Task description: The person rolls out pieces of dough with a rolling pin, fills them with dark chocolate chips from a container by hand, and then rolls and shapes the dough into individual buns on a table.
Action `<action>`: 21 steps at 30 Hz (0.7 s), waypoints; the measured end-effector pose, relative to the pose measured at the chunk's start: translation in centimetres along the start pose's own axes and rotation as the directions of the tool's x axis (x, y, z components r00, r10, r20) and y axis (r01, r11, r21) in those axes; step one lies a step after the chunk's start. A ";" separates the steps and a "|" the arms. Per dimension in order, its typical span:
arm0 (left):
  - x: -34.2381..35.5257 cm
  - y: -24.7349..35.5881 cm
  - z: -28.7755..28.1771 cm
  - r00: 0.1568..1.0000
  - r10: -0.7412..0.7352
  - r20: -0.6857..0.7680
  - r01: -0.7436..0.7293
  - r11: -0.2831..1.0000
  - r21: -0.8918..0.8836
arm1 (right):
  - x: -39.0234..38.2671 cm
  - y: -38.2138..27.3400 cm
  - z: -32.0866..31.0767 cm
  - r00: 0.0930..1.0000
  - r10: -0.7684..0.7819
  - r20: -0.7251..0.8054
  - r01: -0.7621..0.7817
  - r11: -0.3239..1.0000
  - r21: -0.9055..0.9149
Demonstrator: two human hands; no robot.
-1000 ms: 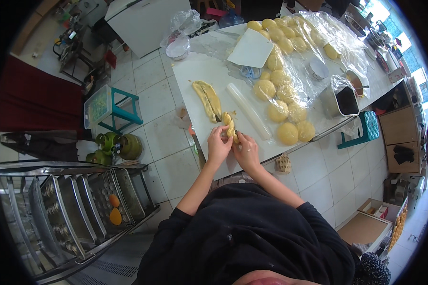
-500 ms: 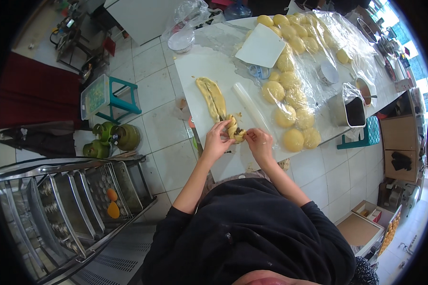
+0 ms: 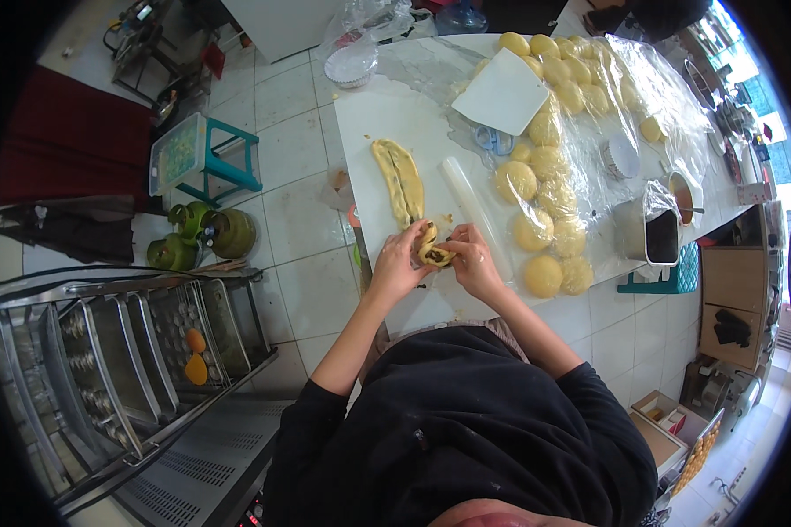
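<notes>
A small twist of yellow dough [image 3: 434, 256] with dark filling showing sits between my hands at the near left of the table. My left hand [image 3: 402, 265] grips its left side, thumb and fingers closed round it. From the right, my right hand [image 3: 475, 263] pinches the dough's edge with bent fingers. Beyond them on a white sheet lies a long flat dough strip [image 3: 397, 180], slit down its length with dark filling in the gap. A clear rolling pin [image 3: 471, 206] lies just right of the strip, past my right hand.
Several round dough balls [image 3: 516, 181] lie under clear plastic film [image 3: 624, 79] on the right. A white square board [image 3: 501, 90] and blue-handled scissors [image 3: 493, 140] are farther back. A metal tin [image 3: 646, 232] stands near the right edge. Left of me is a metal tray rack [image 3: 141, 378].
The twisted dough has been curled into a more compact, rounder shape. My right hand has moved left, over the dough. The whole view has shifted slightly.
</notes>
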State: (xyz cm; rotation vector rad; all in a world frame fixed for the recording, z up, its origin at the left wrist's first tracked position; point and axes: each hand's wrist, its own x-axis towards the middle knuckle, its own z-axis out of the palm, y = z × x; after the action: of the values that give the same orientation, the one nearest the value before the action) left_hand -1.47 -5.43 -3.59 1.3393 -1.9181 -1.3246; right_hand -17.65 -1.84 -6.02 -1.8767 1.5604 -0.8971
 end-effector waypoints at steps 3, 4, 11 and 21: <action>0.3 -1.1 0.1 0.984 0.157 -0.086 -0.141 0.975 0.170 | 0.8 -1.3 0.1 0.936 0.348 -0.058 -0.320 0.906 0.277; 0.5 -1.0 0.1 0.972 0.224 -0.075 -0.207 0.960 0.190 | 0.7 -1.3 0.2 0.938 0.343 -0.056 -0.316 0.908 0.275; 0.5 -0.7 0.5 0.977 0.180 -0.113 -0.175 0.983 0.050 | 0.8 -0.6 0.6 0.990 0.136 -0.035 -0.127 0.976 0.176; -0.1 -0.3 1.4 0.974 0.173 -0.143 -0.151 0.976 0.156 | 2.9 0.3 -1.9 0.983 -0.029 0.179 0.013 0.996 0.089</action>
State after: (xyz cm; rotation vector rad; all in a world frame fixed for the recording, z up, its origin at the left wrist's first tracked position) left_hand -2.40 -4.68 -4.45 1.2806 -1.9986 -0.9895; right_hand -18.97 -4.69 -4.64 -1.8603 1.3740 -0.7682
